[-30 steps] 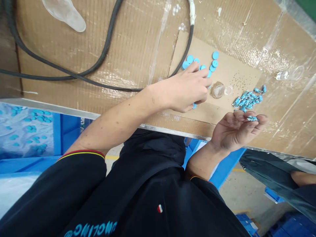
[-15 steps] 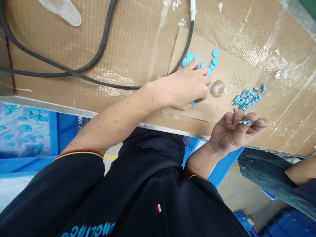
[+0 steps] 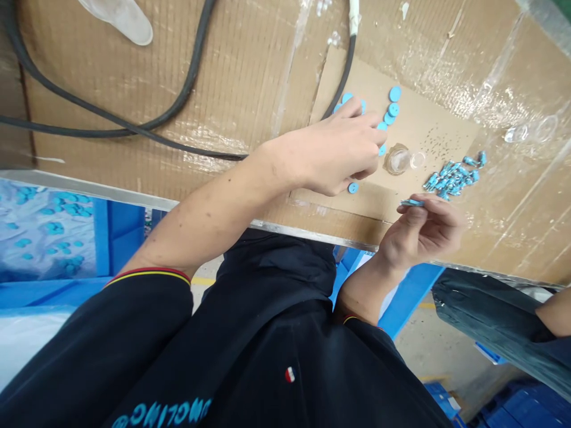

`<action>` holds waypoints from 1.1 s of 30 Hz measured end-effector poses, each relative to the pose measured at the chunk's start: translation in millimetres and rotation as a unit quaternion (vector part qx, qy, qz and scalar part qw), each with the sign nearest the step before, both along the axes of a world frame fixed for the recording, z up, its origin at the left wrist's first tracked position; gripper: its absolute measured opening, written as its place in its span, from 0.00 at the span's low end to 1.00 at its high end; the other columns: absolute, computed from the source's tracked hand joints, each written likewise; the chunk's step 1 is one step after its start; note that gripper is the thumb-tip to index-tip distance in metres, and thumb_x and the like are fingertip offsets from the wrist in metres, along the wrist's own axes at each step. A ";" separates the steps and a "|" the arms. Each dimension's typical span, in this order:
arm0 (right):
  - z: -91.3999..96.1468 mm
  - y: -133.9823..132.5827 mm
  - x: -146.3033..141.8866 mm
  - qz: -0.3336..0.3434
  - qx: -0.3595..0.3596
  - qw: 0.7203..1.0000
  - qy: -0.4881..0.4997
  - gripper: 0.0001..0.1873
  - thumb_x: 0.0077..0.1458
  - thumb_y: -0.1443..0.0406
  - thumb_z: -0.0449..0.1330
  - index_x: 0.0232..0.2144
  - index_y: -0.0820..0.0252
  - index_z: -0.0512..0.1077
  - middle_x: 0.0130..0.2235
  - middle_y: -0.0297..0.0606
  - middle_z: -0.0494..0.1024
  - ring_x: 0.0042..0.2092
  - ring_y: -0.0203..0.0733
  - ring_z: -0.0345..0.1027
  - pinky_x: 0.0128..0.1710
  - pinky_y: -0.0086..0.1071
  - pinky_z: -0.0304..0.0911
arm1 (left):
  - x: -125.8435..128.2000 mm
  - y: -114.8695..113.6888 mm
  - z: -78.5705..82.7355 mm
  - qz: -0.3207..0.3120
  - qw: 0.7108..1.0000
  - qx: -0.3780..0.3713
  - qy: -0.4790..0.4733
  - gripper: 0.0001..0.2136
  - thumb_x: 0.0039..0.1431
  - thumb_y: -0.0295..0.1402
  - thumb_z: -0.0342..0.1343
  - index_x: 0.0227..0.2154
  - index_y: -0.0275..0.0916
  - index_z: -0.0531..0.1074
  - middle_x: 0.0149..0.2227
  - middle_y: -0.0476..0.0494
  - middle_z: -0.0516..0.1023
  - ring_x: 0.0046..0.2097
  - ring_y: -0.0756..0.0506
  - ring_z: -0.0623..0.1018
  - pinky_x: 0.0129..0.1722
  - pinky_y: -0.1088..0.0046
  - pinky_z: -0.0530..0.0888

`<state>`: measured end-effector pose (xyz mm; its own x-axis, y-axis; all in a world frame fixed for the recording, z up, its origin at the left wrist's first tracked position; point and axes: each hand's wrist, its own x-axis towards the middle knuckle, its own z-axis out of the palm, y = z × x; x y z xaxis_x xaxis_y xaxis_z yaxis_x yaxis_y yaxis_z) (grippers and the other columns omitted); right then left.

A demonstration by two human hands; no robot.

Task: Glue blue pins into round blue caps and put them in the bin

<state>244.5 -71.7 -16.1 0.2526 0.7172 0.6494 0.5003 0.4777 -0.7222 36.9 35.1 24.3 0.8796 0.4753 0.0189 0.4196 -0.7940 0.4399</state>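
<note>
My left hand (image 3: 336,151) rests knuckles-up on the cardboard-covered table (image 3: 223,77), its fingers curled over a cluster of flat blue round discs (image 3: 392,110). What the fingers grip is hidden. One loose blue disc (image 3: 353,188) lies just below that hand. My right hand (image 3: 426,229) hovers at the table's near edge and pinches a small blue pin-like part (image 3: 411,203) between thumb and fingertips. A pile of the same small blue parts (image 3: 452,175) lies just beyond the right hand. A small clear round cup (image 3: 397,159) stands between the two hands.
A thick black cable (image 3: 187,77) loops across the left of the table. A clear plastic scoop (image 3: 118,16) lies at the far left. A blue bin with a bag of blue parts (image 3: 49,232) stands below left. Another person's arm (image 3: 555,312) shows at the right.
My right hand has closed from an open cupped palm into a pinch and has drawn the small blue part leftward and up. The left hand has barely shifted over the discs.
</note>
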 end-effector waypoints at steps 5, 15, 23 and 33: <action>-10.8 -9.3 -6.1 0.030 -0.057 0.995 -0.077 0.07 0.67 0.67 0.66 0.47 0.54 0.80 0.40 0.34 0.83 0.41 0.37 0.80 0.39 0.32 0.75 | -3.1 1.5 6.5 0.001 1.000 -0.003 0.016 0.17 0.65 0.22 0.45 0.36 0.32 0.82 0.42 0.38 0.79 0.60 0.35 0.72 0.62 0.48 0.64; -6.1 -14.4 -8.0 0.008 -0.219 0.957 -0.190 0.11 0.70 0.54 0.61 0.44 0.53 0.77 0.42 0.43 0.82 0.43 0.48 0.78 0.44 0.46 0.75 | -0.1 0.9 -11.1 0.009 0.999 0.012 -0.045 0.18 0.68 0.25 0.44 0.36 0.37 0.82 0.42 0.35 0.80 0.61 0.34 0.70 0.58 0.50 0.64; -0.6 -16.0 -8.8 0.009 -0.267 0.937 -0.224 0.11 0.72 0.54 0.57 0.45 0.51 0.74 0.43 0.44 0.81 0.45 0.52 0.78 0.44 0.45 0.73 | 2.4 0.6 -24.5 0.031 0.996 0.027 -0.077 0.17 0.68 0.27 0.46 0.39 0.39 0.83 0.46 0.36 0.83 0.61 0.33 0.72 0.62 0.48 0.62; -1.4 -9.6 -8.2 0.033 -0.180 0.958 -0.221 0.06 0.70 0.59 0.61 0.43 0.51 0.77 0.40 0.37 0.83 0.39 0.44 0.78 0.40 0.41 0.75 | 5.2 -0.5 -36.5 0.037 0.993 0.060 -0.092 0.16 0.67 0.26 0.46 0.38 0.37 0.81 0.47 0.36 0.82 0.61 0.33 0.72 0.63 0.47 0.61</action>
<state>236.3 -81.3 -17.5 -0.0422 0.9200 0.3897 0.7724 0.2774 -0.5713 42.1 34.6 -12.1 0.8191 0.5227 0.2363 0.3994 -0.8154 0.4191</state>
